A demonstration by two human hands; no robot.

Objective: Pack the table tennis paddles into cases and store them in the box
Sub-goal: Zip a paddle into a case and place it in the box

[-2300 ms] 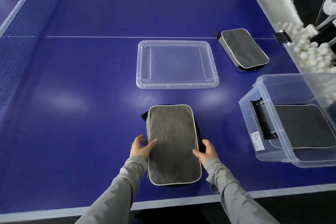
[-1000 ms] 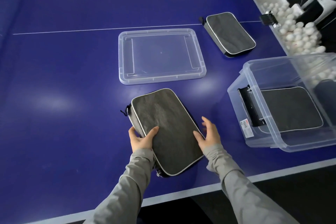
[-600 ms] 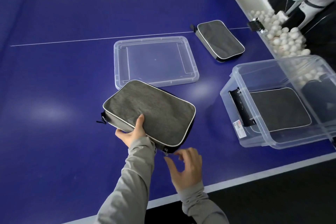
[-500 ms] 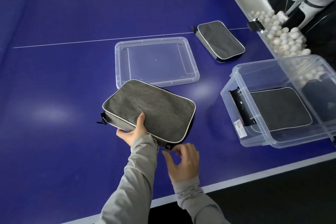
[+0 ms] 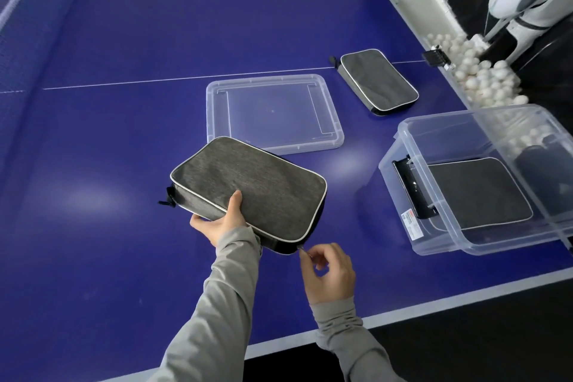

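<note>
Your left hand (image 5: 224,223) grips the case (image 5: 248,192) at its near long edge, thumb on the top panel and fingers curled under, so that edge is raised off the table (image 5: 124,40). The case's long axis runs from far-left to near-right. The loop end points left, and the near-right corner points toward your right hand.

Your right hand (image 5: 328,270) sits just beside that near-right corner. Its thumb and forefinger pinch the small metal zipper pull (image 5: 301,249) at the corner; the other fingers are loosely curled.

The relation that governs the next move:
- The pull lies at the corner nearest your right hand, directly up and left of it.
- The zipper track follows the dark side wall under the white piping, along the near long edge toward your left hand and around the right short end.
- Which stretch is not yet closed cannot be read from this view.

Judgement: draw the pull along the track while the left hand braces the case against the pull direction. If the left grip slackens, the case is likely to swing about the corner.

The box (image 5: 403,170) stands to your right, well apart from the case, and is nearer the right hand. One case already lies flat inside it. Another case (image 5: 379,80) lies on the table beyond the lid (image 5: 214,121).
</note>
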